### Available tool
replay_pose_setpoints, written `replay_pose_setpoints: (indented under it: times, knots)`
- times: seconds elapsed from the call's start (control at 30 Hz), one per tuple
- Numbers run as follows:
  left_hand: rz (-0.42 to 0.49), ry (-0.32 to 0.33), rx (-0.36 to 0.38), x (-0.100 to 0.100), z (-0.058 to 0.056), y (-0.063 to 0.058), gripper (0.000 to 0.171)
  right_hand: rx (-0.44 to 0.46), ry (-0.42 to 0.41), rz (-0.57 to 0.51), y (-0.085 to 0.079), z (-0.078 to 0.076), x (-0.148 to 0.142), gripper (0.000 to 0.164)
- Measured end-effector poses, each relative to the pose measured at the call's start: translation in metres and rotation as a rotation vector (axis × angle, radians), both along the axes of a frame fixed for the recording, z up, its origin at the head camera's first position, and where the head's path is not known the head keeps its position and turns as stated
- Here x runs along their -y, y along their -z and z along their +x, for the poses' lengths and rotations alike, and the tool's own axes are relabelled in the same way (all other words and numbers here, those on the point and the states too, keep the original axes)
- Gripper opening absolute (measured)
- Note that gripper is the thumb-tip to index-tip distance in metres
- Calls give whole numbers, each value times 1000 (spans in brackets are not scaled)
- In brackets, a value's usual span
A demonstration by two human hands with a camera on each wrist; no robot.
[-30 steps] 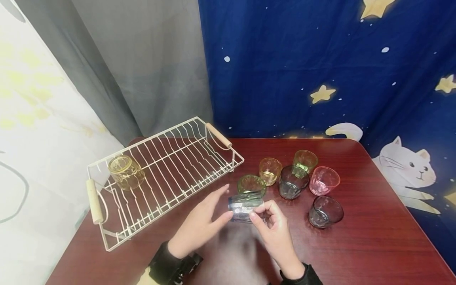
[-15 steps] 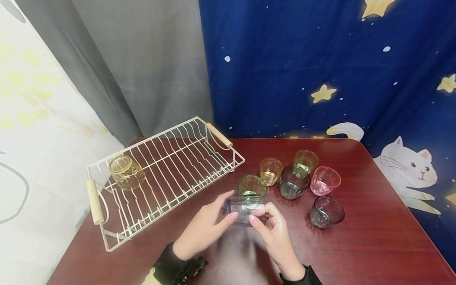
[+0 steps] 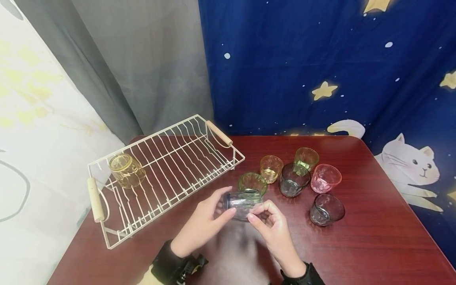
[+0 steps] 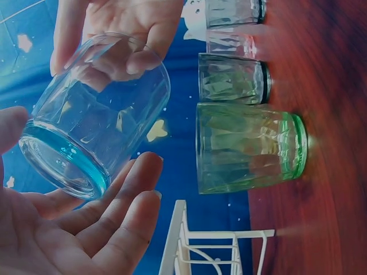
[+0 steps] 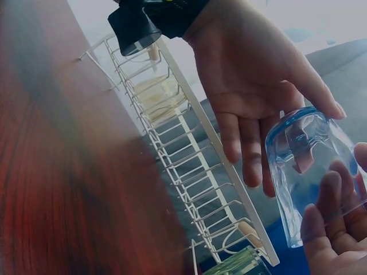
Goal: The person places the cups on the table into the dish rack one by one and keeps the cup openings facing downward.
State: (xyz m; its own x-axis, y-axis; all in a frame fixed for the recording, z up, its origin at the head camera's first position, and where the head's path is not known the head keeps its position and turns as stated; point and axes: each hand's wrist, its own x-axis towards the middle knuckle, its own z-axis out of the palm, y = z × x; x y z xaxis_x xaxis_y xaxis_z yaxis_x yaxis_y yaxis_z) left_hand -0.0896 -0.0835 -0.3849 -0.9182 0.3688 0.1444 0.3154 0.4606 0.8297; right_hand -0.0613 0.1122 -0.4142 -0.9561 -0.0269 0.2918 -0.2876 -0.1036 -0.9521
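A clear, bluish glass tumbler point(image 3: 243, 205) is held on its side above the table between both hands. Its thick blue base point(image 4: 69, 153) points to my left hand point(image 3: 203, 221), whose thumb and fingers lie around that end. My right hand point(image 3: 279, 235) pinches the rim end between thumb and fingers. In the right wrist view, the left hand point(image 5: 246, 80) reaches the base from above, and the right fingers show through the tumbler wall point(image 5: 309, 172). A green glass point(image 3: 252, 182) stands upright just behind the held tumbler.
A white wire dish rack point(image 3: 176, 203) with wooden handles stands at the left, bearing an upside-down yellow glass point(image 3: 127, 171). On the right stand an amber glass point(image 3: 271, 170), a dark grey glass point(image 3: 293, 185), another green glass point(image 3: 307, 157), a pink glass point(image 3: 325, 180) and a second grey glass point(image 3: 324, 210).
My left hand has come right, bringing its thumb and fingers around the tumbler's base. The tumbler has shifted slightly left, with the right hand still on its rim end.
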Motion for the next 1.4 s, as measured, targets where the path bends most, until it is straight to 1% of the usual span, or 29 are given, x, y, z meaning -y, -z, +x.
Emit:
replay_pose_setpoints:
  times: [0.23,0.43,0.63,0.77,1.0,1.1,1.2,1.3,1.4]
  knots:
    - [-34,-30,-30,2,-3,-7,55,-30,-35,3,0,-3,-3,12]
    - [-61,-44,-68,4,-7,-16,56,20,-17,41,-2,-4,-6,11]
    - [-102,-42,-153,8,-13,-25,56,43,-3,93,-4,-7,-10,11]
    - [-140,-64,-201,14,-17,-31,56,62,24,135,-3,-9,-16,12]
    - [-181,-121,-205,26,-28,-45,60,79,107,176,-2,-14,-36,15]
    - [-183,-143,-237,31,-33,-52,64,74,162,213,-3,-16,-47,14]
    - [-213,-186,-275,37,-38,-59,68,76,226,269,-6,-19,-58,15]
    - [-254,-230,-312,43,-43,-66,70,100,294,323,-9,-20,-70,18]
    - [-279,-260,-338,51,-47,-71,71,128,371,362,-12,-21,-82,21]
